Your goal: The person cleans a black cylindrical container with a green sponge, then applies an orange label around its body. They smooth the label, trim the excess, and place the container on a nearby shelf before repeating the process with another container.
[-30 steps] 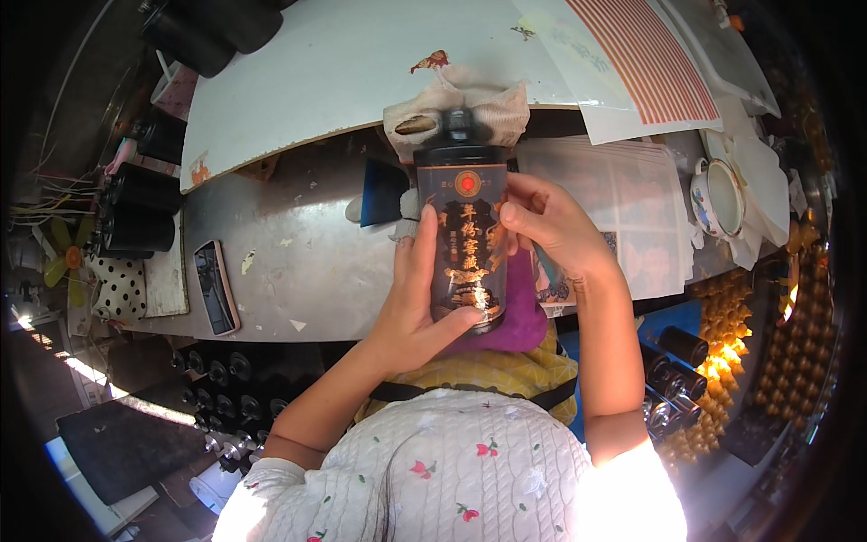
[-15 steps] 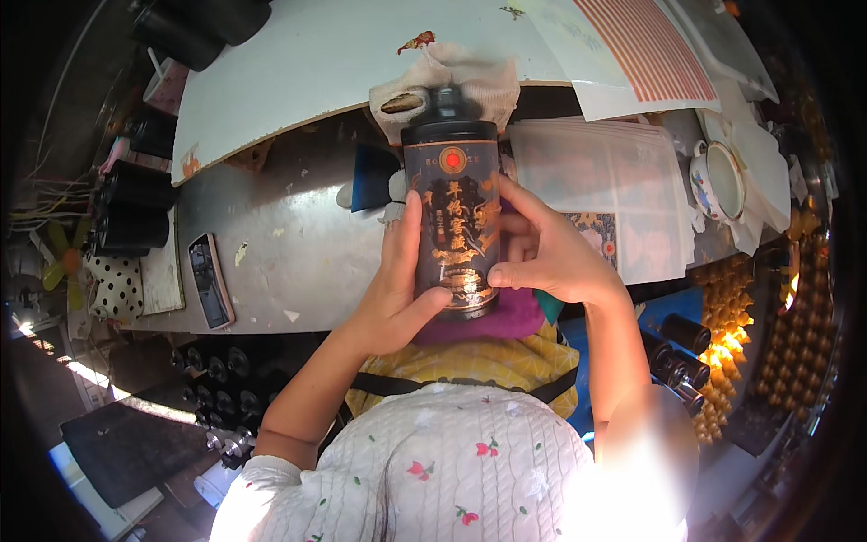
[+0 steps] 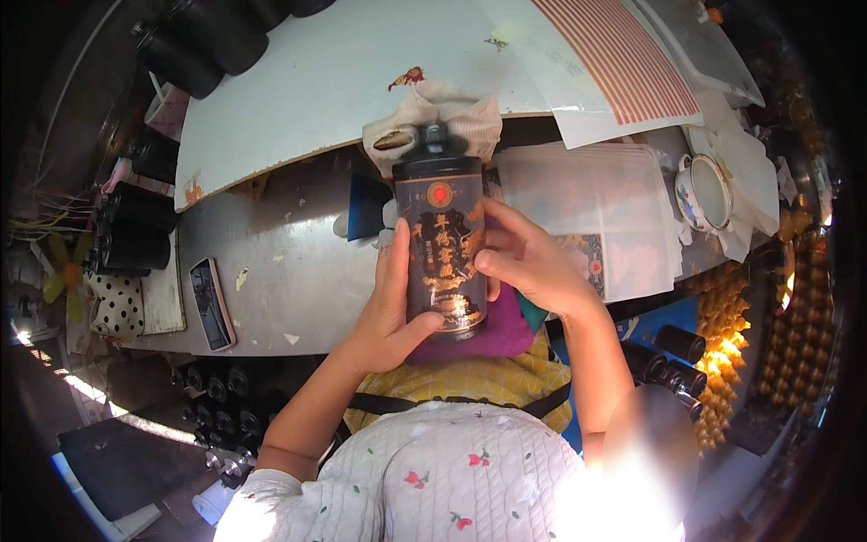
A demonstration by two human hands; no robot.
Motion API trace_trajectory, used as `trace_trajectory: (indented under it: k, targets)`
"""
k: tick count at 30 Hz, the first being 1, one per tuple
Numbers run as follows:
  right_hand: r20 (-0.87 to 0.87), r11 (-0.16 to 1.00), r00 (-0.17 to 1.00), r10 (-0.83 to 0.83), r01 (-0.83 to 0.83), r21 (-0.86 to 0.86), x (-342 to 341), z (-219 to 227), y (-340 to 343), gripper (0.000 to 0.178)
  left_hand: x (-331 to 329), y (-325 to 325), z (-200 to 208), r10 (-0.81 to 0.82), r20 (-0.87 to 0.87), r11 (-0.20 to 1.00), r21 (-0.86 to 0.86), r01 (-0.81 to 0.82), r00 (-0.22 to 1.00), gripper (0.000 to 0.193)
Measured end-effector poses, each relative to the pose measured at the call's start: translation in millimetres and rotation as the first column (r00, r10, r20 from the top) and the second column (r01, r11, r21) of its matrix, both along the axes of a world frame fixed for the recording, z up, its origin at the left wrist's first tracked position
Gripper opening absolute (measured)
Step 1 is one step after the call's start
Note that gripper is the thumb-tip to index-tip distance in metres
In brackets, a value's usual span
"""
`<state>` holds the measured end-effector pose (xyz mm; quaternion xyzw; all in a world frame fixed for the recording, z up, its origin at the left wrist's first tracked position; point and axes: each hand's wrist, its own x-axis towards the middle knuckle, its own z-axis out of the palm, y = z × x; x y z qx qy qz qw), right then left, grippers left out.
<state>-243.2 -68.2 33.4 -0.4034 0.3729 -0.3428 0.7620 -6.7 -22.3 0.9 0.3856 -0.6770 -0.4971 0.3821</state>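
A black bottle (image 3: 442,257) with gold lettering and a red round emblem lies in front of me, its narrow neck pointing away and its printed face up. My left hand (image 3: 390,312) is closed along its left side, thumb across the lower front. On the right side my right hand (image 3: 533,271) grips it, with the thumb on the edge of the print and the other fingers partly hidden. Beyond the bottle's neck, a crumpled whitish cloth (image 3: 483,113) hangs at the edge of the white board (image 3: 298,99).
Translucent sheets (image 3: 632,217) and an enamel pot (image 3: 703,192) are at the right, below a striped sheet (image 3: 623,59). A phone (image 3: 211,305) lies left on the metal table (image 3: 280,271). Black bottles stand at the far left (image 3: 135,230) and below the table edge (image 3: 230,384).
The bottle sits slightly lower and further left in view, as the whole scene has shifted. My right thumb and fingers have moved up along its side.
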Motion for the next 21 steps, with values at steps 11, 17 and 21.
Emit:
trace_trajectory:
  k: [11, 17, 21]
  targets:
    - [-0.094, 0.989, 0.99, -0.101, 0.089, -0.121, 10, 6, -19, 0.052, -2, -18, 7, 0.051, 0.029, 0.995, -0.084, -0.049, 0.998, 0.109]
    - [-0.162, 0.992, 0.981, -0.108, 0.097, -0.078, 12, 15, -31, 0.046, 0, -31, 14, 0.042, 0.031, 0.995, -0.087, -0.039, 0.999, 0.109]
    - [-0.196, 0.99, 0.974, -0.117, 0.099, -0.102, 18, 10, -36, 0.046, 2, -38, 11, 0.049, 0.111, 0.992, -0.119, -0.035, 0.993, 0.112]
